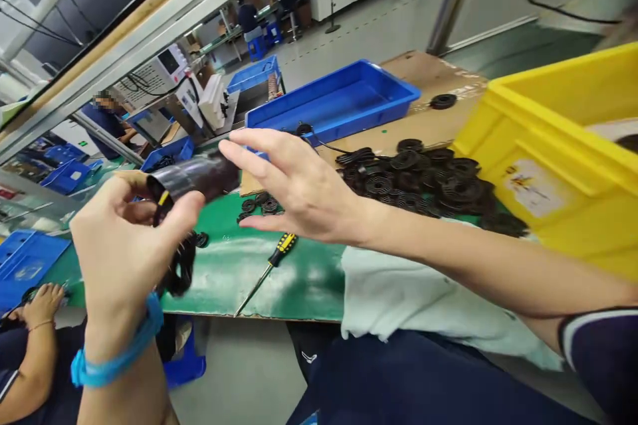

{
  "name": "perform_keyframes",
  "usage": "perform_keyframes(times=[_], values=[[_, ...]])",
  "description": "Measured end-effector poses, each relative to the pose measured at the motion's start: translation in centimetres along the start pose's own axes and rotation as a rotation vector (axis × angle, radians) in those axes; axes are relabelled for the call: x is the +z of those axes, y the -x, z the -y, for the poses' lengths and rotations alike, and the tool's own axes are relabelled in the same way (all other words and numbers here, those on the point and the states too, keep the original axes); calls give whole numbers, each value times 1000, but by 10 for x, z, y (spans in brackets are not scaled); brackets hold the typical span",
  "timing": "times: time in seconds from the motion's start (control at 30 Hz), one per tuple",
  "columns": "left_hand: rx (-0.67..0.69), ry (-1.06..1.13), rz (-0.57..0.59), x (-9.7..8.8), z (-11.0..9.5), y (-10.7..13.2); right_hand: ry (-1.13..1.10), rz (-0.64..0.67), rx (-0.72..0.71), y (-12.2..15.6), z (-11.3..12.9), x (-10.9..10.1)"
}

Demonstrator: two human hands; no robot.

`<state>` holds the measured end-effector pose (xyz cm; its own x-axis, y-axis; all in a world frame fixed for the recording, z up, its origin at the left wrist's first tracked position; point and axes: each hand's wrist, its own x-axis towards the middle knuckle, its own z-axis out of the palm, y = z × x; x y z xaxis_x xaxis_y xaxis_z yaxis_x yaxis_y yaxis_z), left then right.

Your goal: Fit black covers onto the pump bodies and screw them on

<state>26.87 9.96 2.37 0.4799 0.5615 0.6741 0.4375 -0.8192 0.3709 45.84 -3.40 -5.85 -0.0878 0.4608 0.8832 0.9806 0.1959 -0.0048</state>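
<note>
My left hand, with a blue band at its wrist, is closed around one end of a shiny dark cylinder. A yellow mark shows at that end. Below the grip hangs a blurred black coil of cable; whether it is joined to the cylinder I cannot tell. My right hand is open, thumb and fingers spread, its fingertips by the cylinder's far end; touching or not is unclear. Beneath the hands, a yellow and black screwdriver lies on the green mat near small black coils.
Many black coils are heaped to the right, beside a large yellow bin. Behind stands a blue tray on cardboard. A pale cloth covers the front edge. At left, a co-worker's hand is near a blue bin.
</note>
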Motion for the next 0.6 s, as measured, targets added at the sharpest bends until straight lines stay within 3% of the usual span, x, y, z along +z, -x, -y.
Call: perform_keyframes(times=[0.07,0.13,0.2,0.27,0.37,0.47,0.6], values=[[49,104,139,2,-47,27,-20,-44,-8,16,8,-16],[94,222,242,4,-75,47,-92,-71,14,40,13,-37],[122,393,400,7,-82,59,-230,-57,103,66,19,-60],[153,595,586,19,-74,65,-415,-24,289,92,26,-81],[305,853,862,60,-58,73,-729,24,674,129,35,-98],[385,993,1104,113,-65,94,-1030,143,919,163,39,-95],[278,1096,1123,159,-88,135,-1228,318,1011,196,36,-87]])
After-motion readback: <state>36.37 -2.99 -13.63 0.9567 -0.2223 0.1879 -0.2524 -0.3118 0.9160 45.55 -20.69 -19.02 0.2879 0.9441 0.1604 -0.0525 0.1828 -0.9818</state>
